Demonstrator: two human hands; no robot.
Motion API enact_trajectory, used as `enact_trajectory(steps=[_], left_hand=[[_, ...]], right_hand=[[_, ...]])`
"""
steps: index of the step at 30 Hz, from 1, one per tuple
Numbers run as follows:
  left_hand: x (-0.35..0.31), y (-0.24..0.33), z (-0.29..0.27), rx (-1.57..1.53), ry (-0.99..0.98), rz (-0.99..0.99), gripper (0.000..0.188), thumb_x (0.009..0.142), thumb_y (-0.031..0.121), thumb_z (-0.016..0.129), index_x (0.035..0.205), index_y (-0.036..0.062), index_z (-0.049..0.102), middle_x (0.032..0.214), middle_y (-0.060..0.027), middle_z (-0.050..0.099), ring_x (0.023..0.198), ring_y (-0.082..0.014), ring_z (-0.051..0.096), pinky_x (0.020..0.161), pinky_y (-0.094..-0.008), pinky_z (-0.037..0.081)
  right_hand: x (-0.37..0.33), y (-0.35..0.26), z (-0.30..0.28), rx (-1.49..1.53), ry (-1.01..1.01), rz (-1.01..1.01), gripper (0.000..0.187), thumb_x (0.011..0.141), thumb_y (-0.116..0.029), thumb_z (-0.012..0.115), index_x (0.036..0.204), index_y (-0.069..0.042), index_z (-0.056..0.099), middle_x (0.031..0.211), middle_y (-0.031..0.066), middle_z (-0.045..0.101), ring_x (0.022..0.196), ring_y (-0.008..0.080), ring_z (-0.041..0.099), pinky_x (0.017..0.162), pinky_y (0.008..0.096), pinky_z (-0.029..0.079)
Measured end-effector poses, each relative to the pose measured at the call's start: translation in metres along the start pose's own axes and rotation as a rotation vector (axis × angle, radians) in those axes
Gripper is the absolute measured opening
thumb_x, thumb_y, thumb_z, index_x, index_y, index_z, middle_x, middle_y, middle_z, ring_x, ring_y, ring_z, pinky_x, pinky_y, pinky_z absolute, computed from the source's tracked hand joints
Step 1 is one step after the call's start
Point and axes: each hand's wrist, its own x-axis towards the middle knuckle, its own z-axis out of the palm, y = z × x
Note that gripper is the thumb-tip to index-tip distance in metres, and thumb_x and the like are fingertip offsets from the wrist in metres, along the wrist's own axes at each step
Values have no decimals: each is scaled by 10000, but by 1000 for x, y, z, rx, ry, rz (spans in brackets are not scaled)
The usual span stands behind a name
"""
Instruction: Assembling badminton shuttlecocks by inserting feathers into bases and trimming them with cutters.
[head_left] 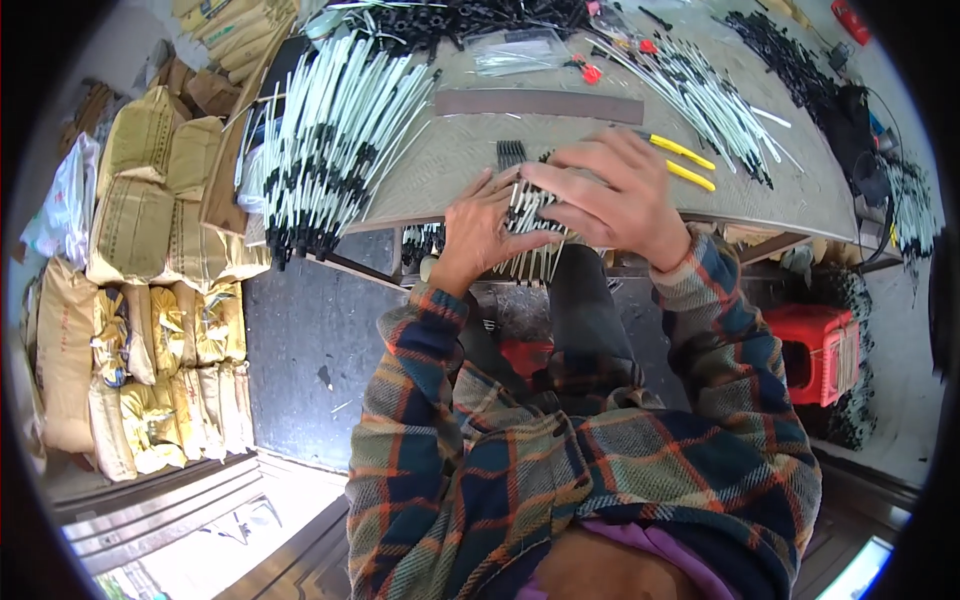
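At the near edge of the workbench, a bundle of thin white sticks with black ends (pixel 530 208) is between my hands, its lower ends sticking out past the edge. My left hand (pixel 480 228) lies along the bundle's left side, thumb across its front. Over the top and right side curls my right hand (pixel 618 190), its fingertips partly hidden. A pair of pliers with yellow handles (pixel 685 165) lies just beyond that hand. Behind my left fingers is a small black comb-like piece (pixel 510 153).
A large heap of similar white sticks (pixel 325 140) covers the bench's left side; another pile (pixel 705 100) is at right. A flat brown strip (pixel 540 105) and clear plastic bags (pixel 520 52) lie farther back. Brown sacks (pixel 140 220) are stacked left; a red stool (pixel 815 355) stands right.
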Motion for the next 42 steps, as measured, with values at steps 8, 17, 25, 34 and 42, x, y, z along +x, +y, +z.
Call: enact_trajectory(steps=[8, 17, 25, 34, 42], left_hand=[[5, 3, 2, 6, 35, 52, 572, 569, 491, 723, 982, 103, 648, 994, -123, 630, 987, -258, 577, 949, -409, 384], [-6, -14, 13, -107, -132, -88, 521, 573, 402, 742, 966, 73, 645, 999, -137, 626, 969, -293, 576, 964, -421, 370], [-4, -16, 20, -134, -97, -3, 484, 696, 428, 644, 995, 50, 611, 969, -143, 620, 929, -331, 571, 947, -451, 372], [-20, -22, 8, -240, -246, -207, 538, 792, 515, 471, 985, 29, 599, 1007, -168, 601, 1010, -357, 528, 980, -471, 319], [-15, -17, 2, -310, -247, -194, 571, 801, 541, 427, 1002, 35, 597, 1027, -178, 594, 1078, -344, 497, 990, -465, 304]], right_hand=[[-20, -18, -31, 4, 112, 288, 296, 650, -233, 702, 879, -66, 616, 854, 75, 552, 743, 256, 546, 653, 335, 443], [-11, -1, -11, 289, -223, 364, 211, 698, -240, 667, 875, -144, 605, 766, 9, 520, 621, 213, 535, 500, 310, 401], [-4, 12, -13, 483, -295, 217, 144, 774, -250, 590, 873, -149, 616, 744, 19, 502, 622, 243, 535, 496, 337, 383], [8, 8, -14, 497, -402, 152, 141, 784, -177, 569, 906, -167, 640, 726, 31, 485, 602, 257, 521, 490, 352, 377], [7, 7, -10, 488, -379, 97, 152, 762, -144, 575, 896, -179, 637, 713, 31, 467, 589, 242, 528, 481, 336, 374]])
